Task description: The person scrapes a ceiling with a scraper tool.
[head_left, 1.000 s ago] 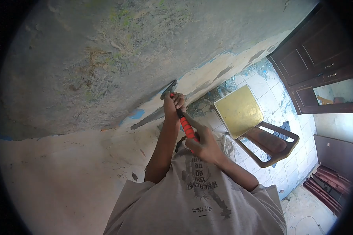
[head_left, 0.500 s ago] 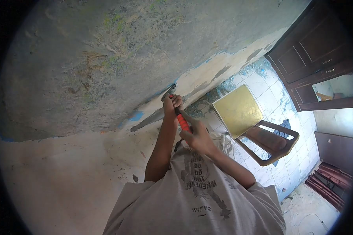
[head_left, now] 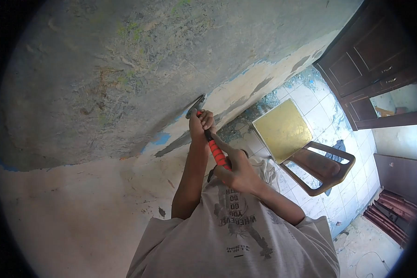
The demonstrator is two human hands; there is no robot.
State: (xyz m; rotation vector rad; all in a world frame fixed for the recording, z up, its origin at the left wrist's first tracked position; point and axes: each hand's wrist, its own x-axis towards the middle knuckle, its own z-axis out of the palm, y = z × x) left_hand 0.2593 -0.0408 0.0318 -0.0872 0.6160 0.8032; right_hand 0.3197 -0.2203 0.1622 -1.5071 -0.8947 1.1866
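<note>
A scraper with a red and black handle [head_left: 217, 153] runs diagonally in front of my chest, its metal head [head_left: 197, 104] against the wall [head_left: 139, 88]. My left hand [head_left: 202, 123] is wrapped round the tool close behind the head. Lower down, my right hand [head_left: 238, 171] grips the red part of the handle, with its index finger stretched along it. At the blade, grey rough plaster meets a pale strip with blue paint remnants [head_left: 162, 138]. The exact contact of the blade edge is too small to make out.
A wooden chair [head_left: 343, 173] with a yellow seat [head_left: 282, 132] stands on the tiled floor [head_left: 310, 99] to the right. Paint flakes litter the floor along the wall. Dark wooden cabinets [head_left: 356, 65] and a maroon curtain [head_left: 389, 215] are farther right.
The scraper head has shifted slightly up and left along the wall. Both hands keep their grip, and my right hand sits slightly lower in view.
</note>
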